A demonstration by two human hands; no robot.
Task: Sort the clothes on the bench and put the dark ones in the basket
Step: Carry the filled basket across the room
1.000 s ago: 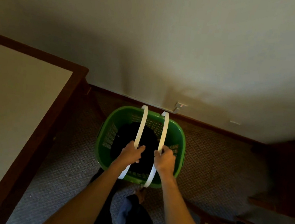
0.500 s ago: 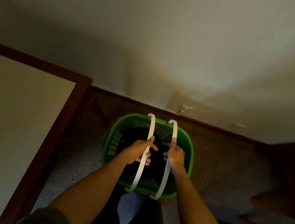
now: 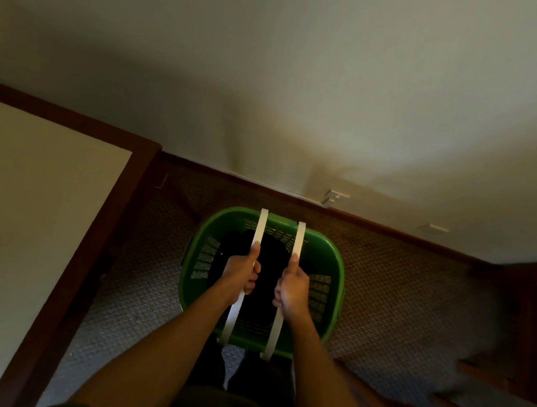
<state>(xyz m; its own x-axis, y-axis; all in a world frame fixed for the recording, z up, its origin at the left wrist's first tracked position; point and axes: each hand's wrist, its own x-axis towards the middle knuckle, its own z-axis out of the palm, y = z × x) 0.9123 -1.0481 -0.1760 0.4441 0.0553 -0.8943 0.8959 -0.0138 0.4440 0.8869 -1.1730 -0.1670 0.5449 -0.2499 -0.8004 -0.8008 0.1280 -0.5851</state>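
Each hand's grip is wrapped tight round 1 of the 2 white handles: left hand point(image 3: 239, 276), right hand point(image 3: 292, 290). The green laundry basket point(image 3: 329, 261), holding dark clothes point(image 3: 267, 271), sits over patterned carpet point(image 3: 400, 304) near the wall point(image 3: 308, 90). Uneven lifting could tip it and spill.

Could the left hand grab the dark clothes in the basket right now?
Probably not yet: the left hand is shut around a white handle. The dark clothes lie right below in the green basket, so letting go should free it.
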